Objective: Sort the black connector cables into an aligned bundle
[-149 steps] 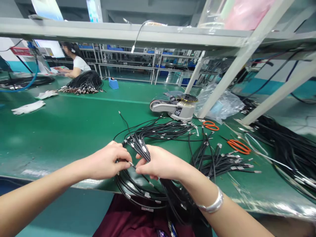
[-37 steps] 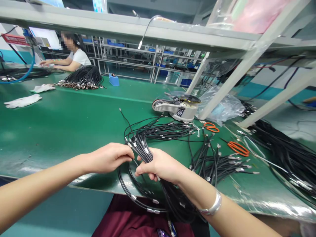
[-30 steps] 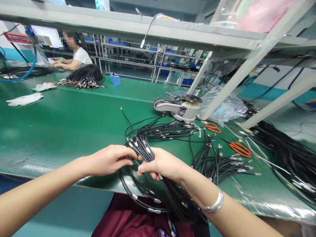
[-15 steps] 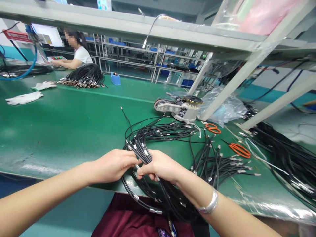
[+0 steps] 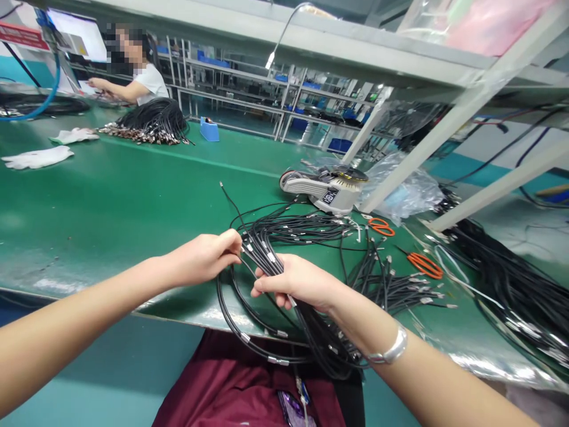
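Noted: left grip [image 5: 200,258] and right grip [image 5: 297,281] both closed on the black cables [image 5: 262,252], raised off the worktop [image 5: 111,178], seemingly to separate strands.

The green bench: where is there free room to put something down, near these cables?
Bare green bench lies left of the black cables, between the white gloves and the front edge. It is crowded right of your right hand, around the orange scissors and tape machine.
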Motion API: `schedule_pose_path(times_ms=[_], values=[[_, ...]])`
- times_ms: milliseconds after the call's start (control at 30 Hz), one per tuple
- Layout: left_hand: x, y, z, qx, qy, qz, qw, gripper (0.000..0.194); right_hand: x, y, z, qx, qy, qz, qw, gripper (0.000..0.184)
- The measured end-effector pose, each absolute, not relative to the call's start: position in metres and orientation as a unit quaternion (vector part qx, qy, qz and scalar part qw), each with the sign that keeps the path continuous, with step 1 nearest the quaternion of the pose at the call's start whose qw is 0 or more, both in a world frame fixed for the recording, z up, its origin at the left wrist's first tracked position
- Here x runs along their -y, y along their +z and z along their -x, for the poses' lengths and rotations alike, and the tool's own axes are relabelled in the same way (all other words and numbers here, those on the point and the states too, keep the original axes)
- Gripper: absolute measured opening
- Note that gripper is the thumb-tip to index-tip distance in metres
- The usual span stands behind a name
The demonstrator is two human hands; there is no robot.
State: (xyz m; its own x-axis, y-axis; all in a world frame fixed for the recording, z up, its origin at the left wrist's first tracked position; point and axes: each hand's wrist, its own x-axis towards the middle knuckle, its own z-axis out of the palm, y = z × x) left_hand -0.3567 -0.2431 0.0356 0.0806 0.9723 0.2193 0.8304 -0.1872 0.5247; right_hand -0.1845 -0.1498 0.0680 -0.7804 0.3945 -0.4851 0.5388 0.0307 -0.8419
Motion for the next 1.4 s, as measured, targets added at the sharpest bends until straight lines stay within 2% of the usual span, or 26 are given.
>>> schedule_pose_path(times_ms=[100, 267, 400, 500, 633, 767, 933, 1033, 1133, 1267, 1400], values=[[0.236, 0.039, 0.369, -0.629, 0.265, -0.721, 0.119, 0.007, 0.146, 0.076, 0.179, -0.721, -0.608, -0.322, 0.089, 0.018], [0.231, 0.037, 0.377, -0.648, 0.251, -0.713, 0.095, 0.008, 0.142, 0.087, 0.173, -0.724, -0.591, -0.333, 0.120, 0.027], [0.232, 0.037, 0.371, -0.640, 0.230, -0.729, 0.075, 0.008, 0.141, 0.091, 0.177, -0.765, -0.534, -0.354, 0.062, 0.017], [0.231, 0.040, 0.361, -0.627, 0.242, -0.738, 0.062, 0.008, 0.141, 0.087, 0.185, -0.768, -0.535, -0.351, 0.007, 0.017], [0.236, 0.039, 0.354, -0.632, 0.267, -0.727, 0.022, 0.007, 0.141, 0.079, 0.190, -0.748, -0.581, -0.320, 0.016, 0.005], [0.259, 0.029, 0.346, -0.579, 0.304, -0.756, -0.043, 0.013, 0.139, 0.081, 0.186, -0.752, -0.569, -0.332, 0.022, 0.022], [0.276, 0.010, 0.298, -0.480, 0.195, -0.854, 0.049, 0.018, 0.137, 0.081, 0.182, -0.750, -0.578, -0.316, 0.055, 0.023], [0.270, -0.004, 0.268, -0.503, 0.188, -0.842, 0.048, 0.017, 0.140, 0.079, 0.182, -0.704, -0.635, -0.312, 0.058, 0.023], [0.264, -0.011, 0.255, -0.542, 0.182, -0.820, 0.024, 0.018, 0.143, 0.078, 0.181, -0.725, -0.611, -0.313, 0.047, 0.023], [0.261, -0.002, 0.261, -0.532, 0.189, -0.824, 0.042, 0.017, 0.143, 0.078, 0.179, -0.768, -0.574, -0.282, 0.046, 0.016], [0.256, 0.015, 0.274, -0.547, 0.212, -0.796, 0.149, 0.011, 0.141, 0.076, 0.179, -0.768, -0.576, -0.273, 0.066, 0.009]])
